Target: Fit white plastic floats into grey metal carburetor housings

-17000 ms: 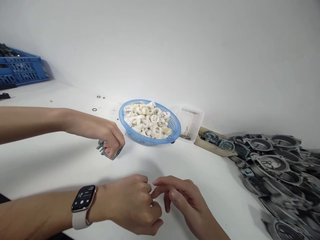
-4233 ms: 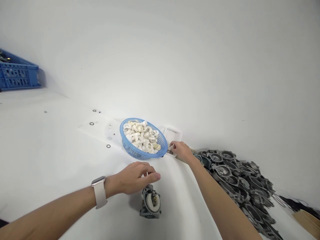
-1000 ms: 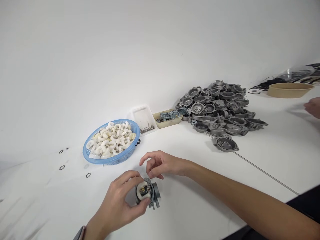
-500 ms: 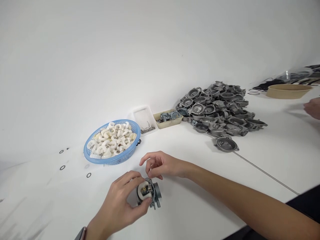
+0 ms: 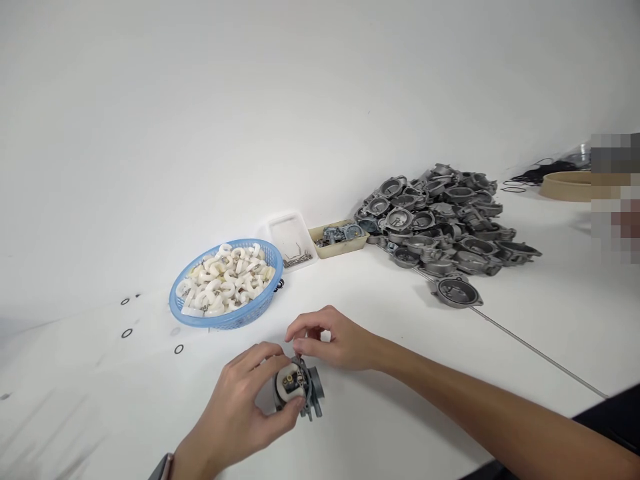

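A grey metal carburetor body (image 5: 315,385) stands on the white table, its open side tilted toward me. Inside it lie a white plastic float (image 5: 281,387) and small brass parts. My left hand (image 5: 245,397) is closed around the body, fingers over the top and thumb on the near side of the float. Just above the far edge of the body, my right hand (image 5: 337,339) has thumb and index finger pinched together. Whatever is between those fingertips is too small to name.
Behind my hands sits a blue basket (image 5: 176,315) of white floats. Beside it are a white tray (image 5: 289,232) of pins and a beige tray (image 5: 345,249) of carburetor parts. Float bowls (image 5: 445,213) are heaped right, near a thin rod (image 5: 535,350). Rubber rings (image 5: 127,333) lie left.
My right hand has moved slightly right and its spread fingers have closed into a pinch over the carburetor's far edge. My left hand keeps its hold.
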